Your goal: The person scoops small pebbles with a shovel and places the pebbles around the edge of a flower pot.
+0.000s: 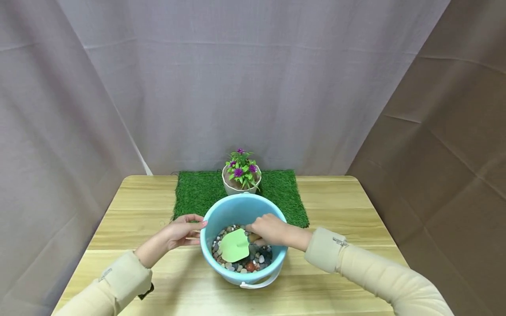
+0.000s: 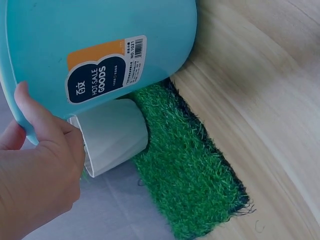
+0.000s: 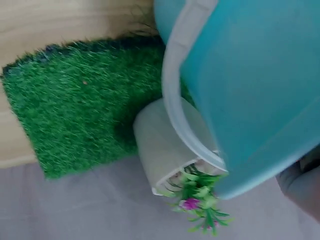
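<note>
- Trowel (image 1: 234, 245): located inside the bucket (image 1: 233, 210), its blade over the pebbles (image 1: 228, 265).
- Orientation: the trowel's long axis runs roughly crosswise in the head view; the blade points left and slightly toward the person, the handle end right.
- Appearance: the blade is pale green, broad and flat-looking, with rounded corners; a short tan part of the handle shows at its base (the hand covers the rest).
- Right hand (image 1: 270, 229): reaches over the bucket's right rim; its fingers curl round the trowel handle.
- Left hand (image 1: 183, 230): at the bucket's left rim; its fingers pinch the rim, the lower ones set apart from one another outside the wall.
- Bucket: light blue and round, mouth facing the head camera; a white bail (image 1: 262, 284) hangs on the near right side, and a printed label (image 2: 107, 72) is on the outer wall.
- Pebbles: mixed grey, white, brown and dark, with one reddish stone (image 1: 250, 266).
- Surface (image 1: 336, 210): light wood; a green turf mat (image 1: 197, 193) and a white flowerpot (image 1: 236, 191) with purple flowers (image 1: 238, 172) stand beyond the bucket.
</note>
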The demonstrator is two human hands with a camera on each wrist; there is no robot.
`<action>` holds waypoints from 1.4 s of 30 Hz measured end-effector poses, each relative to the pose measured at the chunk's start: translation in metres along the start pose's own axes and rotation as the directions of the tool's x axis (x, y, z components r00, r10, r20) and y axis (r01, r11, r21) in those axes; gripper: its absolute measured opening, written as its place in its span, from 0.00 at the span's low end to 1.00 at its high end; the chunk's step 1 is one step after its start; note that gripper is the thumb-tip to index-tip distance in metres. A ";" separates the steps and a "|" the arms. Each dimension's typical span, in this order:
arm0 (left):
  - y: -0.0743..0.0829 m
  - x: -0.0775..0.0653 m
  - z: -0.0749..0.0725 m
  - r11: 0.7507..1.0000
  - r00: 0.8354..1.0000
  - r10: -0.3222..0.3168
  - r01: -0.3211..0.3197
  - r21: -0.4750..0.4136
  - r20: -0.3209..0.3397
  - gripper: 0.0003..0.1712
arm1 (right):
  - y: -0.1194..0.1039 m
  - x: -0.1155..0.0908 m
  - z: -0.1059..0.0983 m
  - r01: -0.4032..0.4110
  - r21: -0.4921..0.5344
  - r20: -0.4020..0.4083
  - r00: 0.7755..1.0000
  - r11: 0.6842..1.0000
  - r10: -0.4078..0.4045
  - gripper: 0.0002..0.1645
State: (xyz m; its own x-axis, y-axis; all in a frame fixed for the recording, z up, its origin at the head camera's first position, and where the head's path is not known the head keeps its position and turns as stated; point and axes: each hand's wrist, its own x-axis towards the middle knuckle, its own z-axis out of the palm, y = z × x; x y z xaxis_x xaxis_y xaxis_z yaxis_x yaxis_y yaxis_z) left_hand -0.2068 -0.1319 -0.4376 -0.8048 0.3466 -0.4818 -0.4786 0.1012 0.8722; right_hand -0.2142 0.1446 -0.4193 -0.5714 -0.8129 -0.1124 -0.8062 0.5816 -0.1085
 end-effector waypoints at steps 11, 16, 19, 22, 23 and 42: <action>-0.001 0.000 -0.001 0.999 1.000 0.007 -0.006 -0.036 0.021 0.14 | 0.010 -0.002 0.004 -0.007 0.134 0.032 0.999 0.991 0.003 0.11; -0.001 0.001 0.001 1.000 1.000 0.010 -0.010 -0.026 0.015 0.17 | 0.017 -0.004 0.003 0.022 0.173 0.021 0.999 0.985 -0.026 0.10; -0.002 0.002 0.002 1.000 1.000 0.008 -0.008 -0.023 0.009 0.19 | 0.021 -0.005 0.002 0.041 0.208 0.022 0.999 0.977 -0.047 0.10; -0.002 0.002 0.001 1.000 1.000 0.008 -0.008 -0.025 0.002 0.19 | 0.026 -0.007 0.000 0.057 0.259 0.017 0.998 0.964 -0.063 0.09; -0.002 0.002 0.001 1.000 1.000 0.008 -0.008 -0.024 0.000 0.20 | 0.027 -0.007 -0.001 0.057 0.276 0.014 0.998 0.959 -0.064 0.09; -0.002 -0.001 0.001 1.000 1.000 0.012 -0.012 -0.028 -0.016 0.17 | 0.034 -0.020 -0.014 0.047 0.382 -0.032 0.999 0.923 -0.037 0.07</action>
State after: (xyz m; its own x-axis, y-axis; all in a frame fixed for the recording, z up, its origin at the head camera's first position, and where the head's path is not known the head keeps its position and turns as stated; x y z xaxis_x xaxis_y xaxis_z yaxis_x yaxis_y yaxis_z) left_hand -0.2047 -0.1311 -0.4385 -0.8158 0.3329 -0.4729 -0.4784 0.0710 0.8753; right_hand -0.2319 0.1799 -0.4068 -0.5455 -0.8346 -0.0766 -0.7122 0.5098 -0.4825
